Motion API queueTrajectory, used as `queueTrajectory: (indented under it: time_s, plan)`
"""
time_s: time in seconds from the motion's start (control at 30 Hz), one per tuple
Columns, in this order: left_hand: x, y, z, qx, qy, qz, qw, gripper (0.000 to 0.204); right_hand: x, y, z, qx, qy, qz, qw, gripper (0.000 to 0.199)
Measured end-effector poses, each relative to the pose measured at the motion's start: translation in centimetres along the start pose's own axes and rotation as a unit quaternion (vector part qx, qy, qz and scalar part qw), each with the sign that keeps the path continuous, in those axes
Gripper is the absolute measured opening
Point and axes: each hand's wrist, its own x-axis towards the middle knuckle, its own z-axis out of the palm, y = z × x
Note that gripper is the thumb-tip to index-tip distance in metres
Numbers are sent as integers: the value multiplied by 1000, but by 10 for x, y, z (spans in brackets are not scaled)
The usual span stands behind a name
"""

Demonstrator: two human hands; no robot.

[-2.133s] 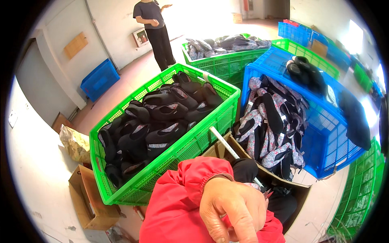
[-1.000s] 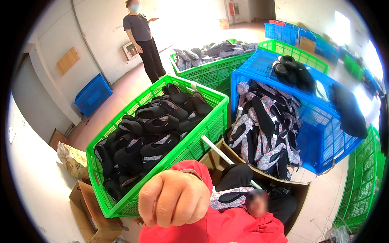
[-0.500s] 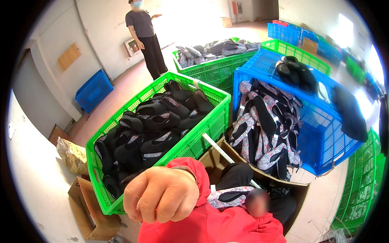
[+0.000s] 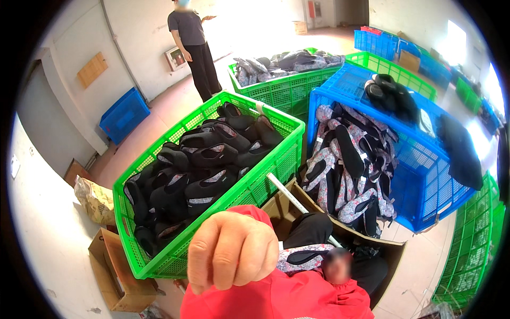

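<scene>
left hand [image 4: 232, 254]: raised, curled into a fist, holding nothing visible
right hand [image 4: 336, 266]: blurred, grip unclear, beside floral slipper [image 4: 300, 257]
near: green crate [image 4: 159, 260] of black slippers [image 4: 204, 159]

Green plastic lattice crates with footwear: two, one near [image 4: 249, 186] with black slippers, one farther [image 4: 281, 90] with grey ones. Large blue plastic crate of floral patterned slippers [image 4: 425, 175]: one. Small blue crate by the wall [image 4: 123, 114]: one. Open cardboard boxes: two [image 4: 114, 276], [image 4: 390, 255]. Standing person in dark clothes [image 4: 194, 45]: one. Hands in view: two.
</scene>
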Motion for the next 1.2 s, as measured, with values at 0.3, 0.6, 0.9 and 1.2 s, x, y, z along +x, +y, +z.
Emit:
queueTrajectory:
  time_s: [0.3, 0.6, 0.9, 1.2]
  plan:
    - [-1, -2, 6, 18, 15, 0, 1000, 3, 10, 3, -7, -61, 15, 9, 998, 18]
    - [-2, -1, 10, 20, 2, -12, 1000, 3, -6, -4, 28, 8, -16, 31, 999, 18]
    - [-22, -45, -10, -50, 7, -33, 998, 8, 6, -5, -2, -178, -52, -62, 981, 17]
    - [-76, -82, -3, -45, 230, -252, 939, 7, -7, -3, 19, -4, -30, 5, 1000, 15]
